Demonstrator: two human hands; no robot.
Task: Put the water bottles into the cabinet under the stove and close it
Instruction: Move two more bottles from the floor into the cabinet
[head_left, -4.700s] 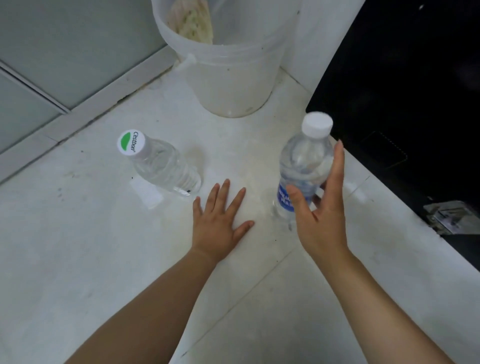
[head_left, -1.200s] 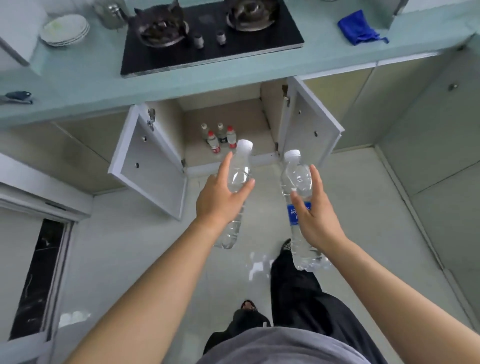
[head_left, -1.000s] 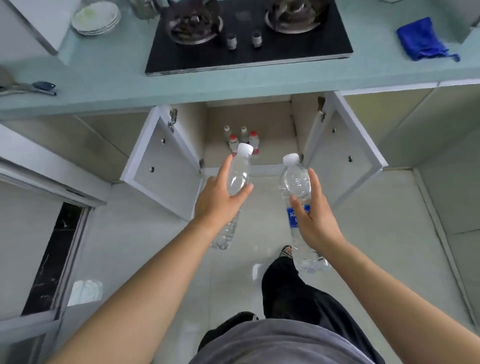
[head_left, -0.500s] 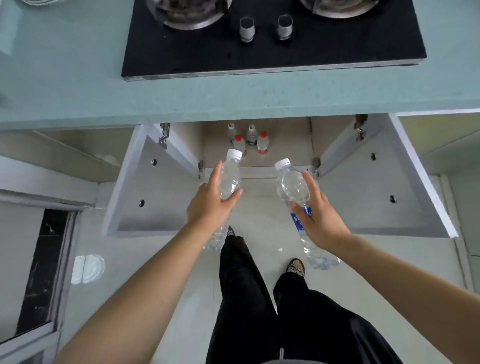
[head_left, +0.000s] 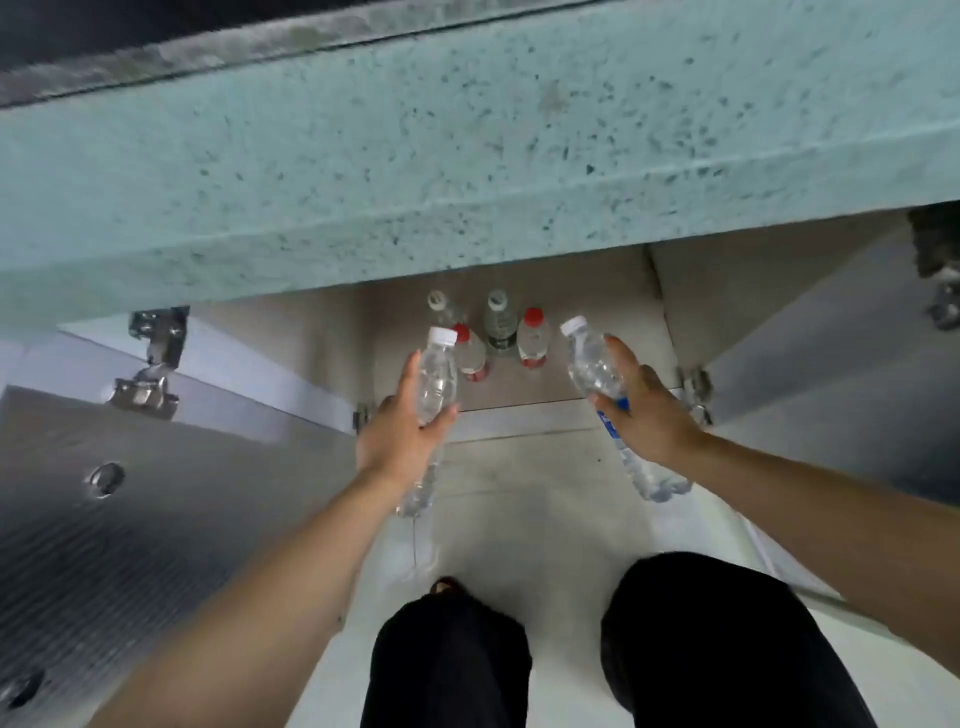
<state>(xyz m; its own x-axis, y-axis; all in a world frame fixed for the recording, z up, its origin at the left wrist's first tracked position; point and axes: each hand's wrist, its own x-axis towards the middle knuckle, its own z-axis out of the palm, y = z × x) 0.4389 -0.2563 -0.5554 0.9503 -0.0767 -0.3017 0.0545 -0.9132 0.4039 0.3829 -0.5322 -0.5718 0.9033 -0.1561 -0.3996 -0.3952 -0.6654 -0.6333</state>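
My left hand (head_left: 402, 439) grips a clear water bottle (head_left: 437, 374) with a white cap, held just in front of the open cabinet (head_left: 613, 322) under the stove. My right hand (head_left: 647, 415) grips a second clear bottle with a blue label (head_left: 592, 364), its cap tilted toward the cabinet opening. Both bottles hang above the cabinet's front sill. Inside the cabinet stand several small bottles (head_left: 532, 338), two with red caps.
The green speckled countertop edge (head_left: 467, 156) overhangs close above. The left cabinet door (head_left: 130, 493) and right cabinet door (head_left: 831, 374) stand wide open on either side. My knees in black trousers (head_left: 571, 649) are bent over the pale floor.
I have crouched and moved closer: the countertop now fills the top of the view. Both hands have carried their bottles forward to the cabinet opening and spread slightly apart.
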